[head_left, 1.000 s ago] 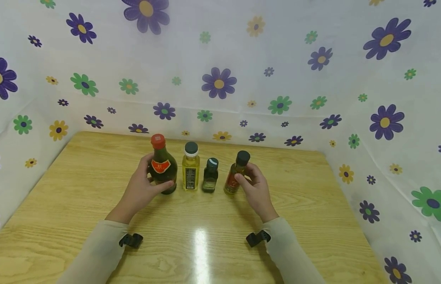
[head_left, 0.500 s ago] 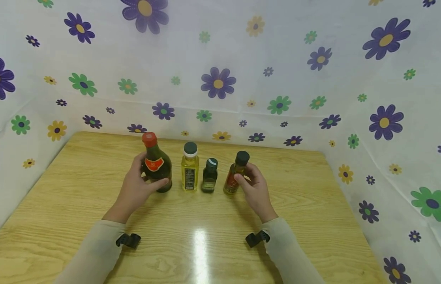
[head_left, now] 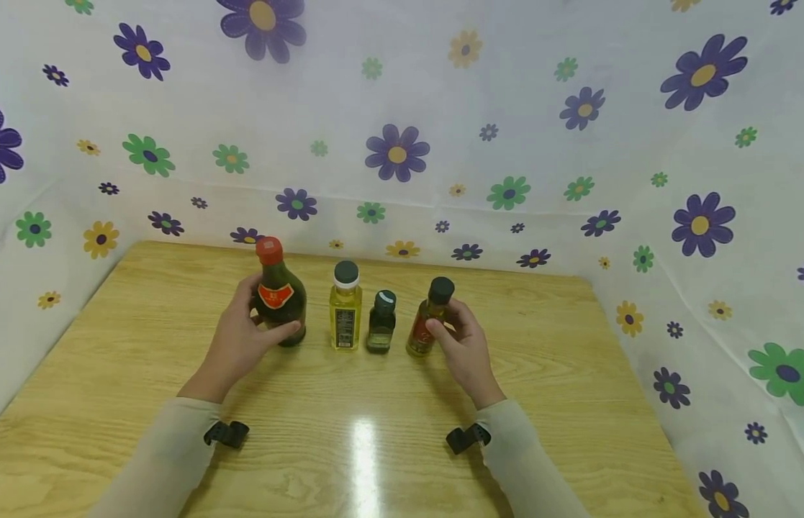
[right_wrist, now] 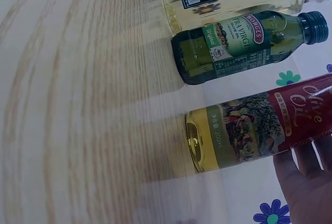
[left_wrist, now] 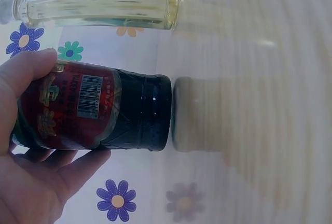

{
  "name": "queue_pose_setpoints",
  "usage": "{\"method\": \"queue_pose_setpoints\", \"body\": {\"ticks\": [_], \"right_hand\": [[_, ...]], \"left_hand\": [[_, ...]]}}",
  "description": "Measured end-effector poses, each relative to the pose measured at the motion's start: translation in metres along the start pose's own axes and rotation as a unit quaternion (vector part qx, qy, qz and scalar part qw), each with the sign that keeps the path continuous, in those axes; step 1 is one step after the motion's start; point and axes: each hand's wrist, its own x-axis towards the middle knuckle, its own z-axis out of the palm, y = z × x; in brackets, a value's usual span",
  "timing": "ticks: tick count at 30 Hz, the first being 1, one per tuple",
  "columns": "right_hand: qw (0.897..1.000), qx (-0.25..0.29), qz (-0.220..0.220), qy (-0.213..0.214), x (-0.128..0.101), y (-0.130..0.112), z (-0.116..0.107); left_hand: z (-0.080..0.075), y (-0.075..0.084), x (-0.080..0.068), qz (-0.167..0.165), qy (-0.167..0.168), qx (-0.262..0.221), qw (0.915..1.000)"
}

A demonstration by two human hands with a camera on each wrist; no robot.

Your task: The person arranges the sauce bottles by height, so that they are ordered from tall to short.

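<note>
On the wooden table [head_left: 149, 345] stand four bottles in a row. My left hand [head_left: 246, 334] grips the dark bottle with the red cap [head_left: 276, 296], held a little above the table; its base [left_wrist: 150, 112] hovers over its own shadow. Beside it are a yellow oil bottle [head_left: 345, 308] and a small dark green bottle [head_left: 381, 323]. My right hand [head_left: 460, 342] holds the red-labelled olive oil bottle [head_left: 426, 320] with a black cap; the right wrist view shows that bottle [right_wrist: 259, 130] near the green bottle [right_wrist: 244, 45].
White sheets printed with purple, green and yellow flowers [head_left: 398, 151] wall in the table at the back and both sides. Black clips [head_left: 466, 437] sit on both sleeves. A bright light glare [head_left: 363, 446] lies on the near table.
My left hand has carried the red-capped bottle leftward and a little away from the yellow bottle, widening the gap. My right hand and its bottle have barely moved.
</note>
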Motion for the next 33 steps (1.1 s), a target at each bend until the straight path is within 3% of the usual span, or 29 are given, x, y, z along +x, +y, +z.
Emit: {"method": "queue_pose_setpoints", "body": {"ticks": [15,33], "right_hand": [[1.0,-0.002,-0.002,0.006,0.0,0.003,0.001],[1.0,0.018,0.003,0.014,0.0,0.004,0.002]], "left_hand": [[-0.012,0.005,0.019,0.011,0.014,0.015,0.9997],[-0.005,-0.007,0.046,0.026,0.017,0.032,0.999]]}}
